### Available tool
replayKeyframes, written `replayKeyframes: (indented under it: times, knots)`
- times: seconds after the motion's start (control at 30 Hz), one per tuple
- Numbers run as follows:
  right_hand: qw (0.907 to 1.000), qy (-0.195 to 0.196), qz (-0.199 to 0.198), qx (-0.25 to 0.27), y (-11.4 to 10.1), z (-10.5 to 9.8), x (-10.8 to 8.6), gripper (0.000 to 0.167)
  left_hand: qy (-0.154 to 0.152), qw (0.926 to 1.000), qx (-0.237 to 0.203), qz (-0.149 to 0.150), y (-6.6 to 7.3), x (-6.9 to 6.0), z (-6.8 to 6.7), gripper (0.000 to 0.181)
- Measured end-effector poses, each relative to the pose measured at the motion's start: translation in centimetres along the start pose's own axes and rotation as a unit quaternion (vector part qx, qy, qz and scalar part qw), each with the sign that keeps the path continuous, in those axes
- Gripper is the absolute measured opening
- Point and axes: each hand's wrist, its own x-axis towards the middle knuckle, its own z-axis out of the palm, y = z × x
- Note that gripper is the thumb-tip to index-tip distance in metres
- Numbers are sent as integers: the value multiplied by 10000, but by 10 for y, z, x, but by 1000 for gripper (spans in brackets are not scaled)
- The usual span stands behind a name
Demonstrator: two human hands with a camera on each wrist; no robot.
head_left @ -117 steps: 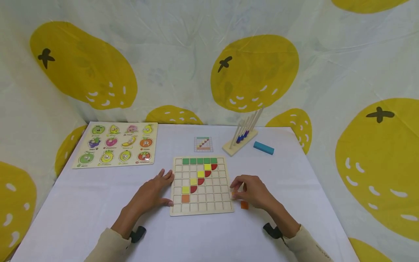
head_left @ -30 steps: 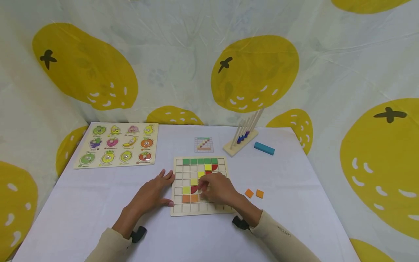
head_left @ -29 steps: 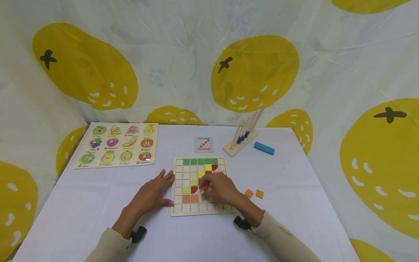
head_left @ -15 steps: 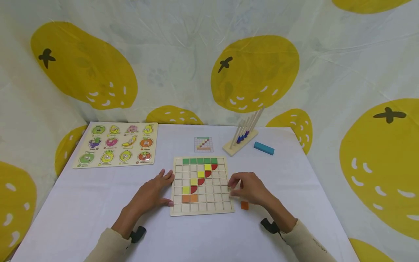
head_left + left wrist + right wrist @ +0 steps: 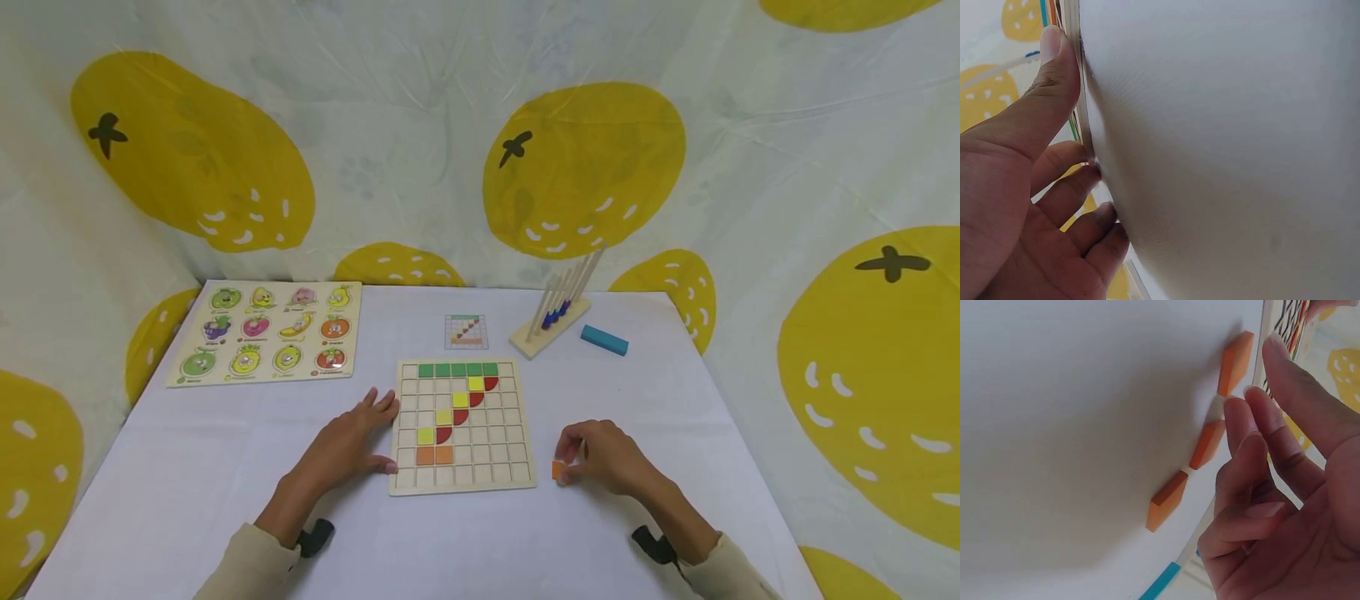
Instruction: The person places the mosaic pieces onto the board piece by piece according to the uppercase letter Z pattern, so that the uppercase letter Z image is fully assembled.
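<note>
A wooden grid board (image 5: 491, 477) lies on the table with green, yellow, red and orange pieces in its cells. Two orange tiles (image 5: 435, 455) sit side by side in its lower left. My left hand (image 5: 348, 442) touches the board's left edge, thumb and fingers spread; in the left wrist view the thumb (image 5: 1054, 75) lies along that edge. Right of the board, my right hand (image 5: 603, 454) is at a loose orange tile (image 5: 558, 471). In the right wrist view three orange tiles (image 5: 1166, 500) lie on the cloth, and thumb and index fingertip stand apart with nothing between them.
Behind the board lies a small pattern card (image 5: 467, 332). A fruit puzzle board (image 5: 262, 379) is at the back left. A rack with upright pegs (image 5: 532, 343) and a teal bar (image 5: 604, 340) are at the back right. A patterned curtain hangs behind the table.
A second orange tile has joined the first in the board's row since the oldest frame. My right hand has left the board and moved right and nearer, to a loose tile. The left hand stays.
</note>
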Motion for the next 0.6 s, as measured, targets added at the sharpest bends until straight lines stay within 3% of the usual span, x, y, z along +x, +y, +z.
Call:
replayKeyframes:
  times: [0.3, 0.6]
  knots:
    - [9987, 33, 442, -270, -4, 10, 0, 30, 19, 10000, -79, 28, -2, -1, 1, 110]
    - [9984, -146, 429, -343, -9, 12, 2, 31, 39, 9999, -118, 61, -2, -1, 0, 110]
